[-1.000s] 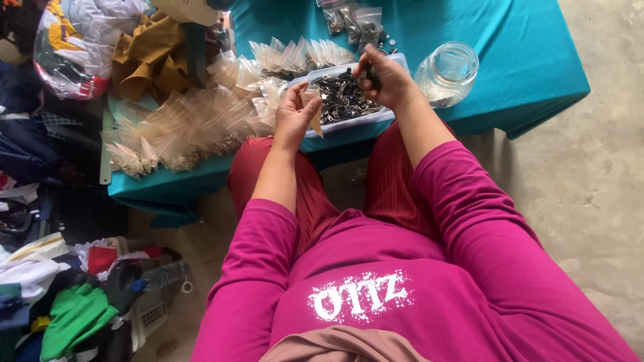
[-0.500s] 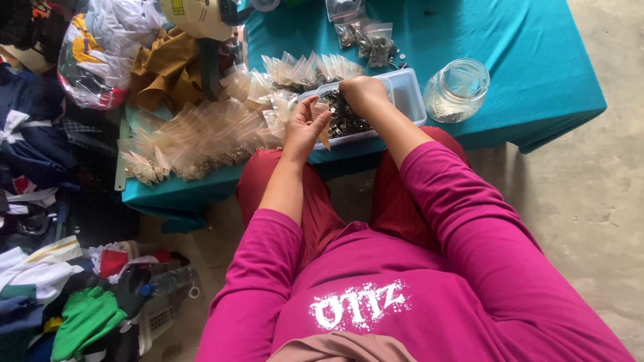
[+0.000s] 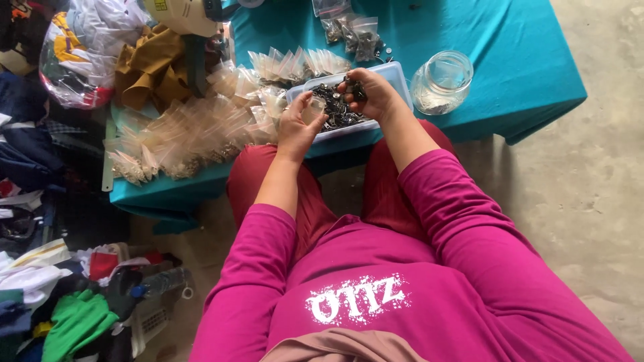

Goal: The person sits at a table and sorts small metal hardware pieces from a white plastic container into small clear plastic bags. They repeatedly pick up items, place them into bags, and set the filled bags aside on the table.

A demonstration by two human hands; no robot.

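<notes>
Here, the right hand (image 3: 376, 94) pinches some small dark metal pieces (image 3: 354, 90) above the white tray (image 3: 396, 72) at the table's (image 3: 510, 40) near edge; the left hand (image 3: 296, 126), fingers half curled, holds a small clear bag (image 3: 312, 110) just beside it.

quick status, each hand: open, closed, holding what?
Left hand: loosely curled on a small clear bag.
Right hand: closed on small dark metal parts over the tray.
</notes>
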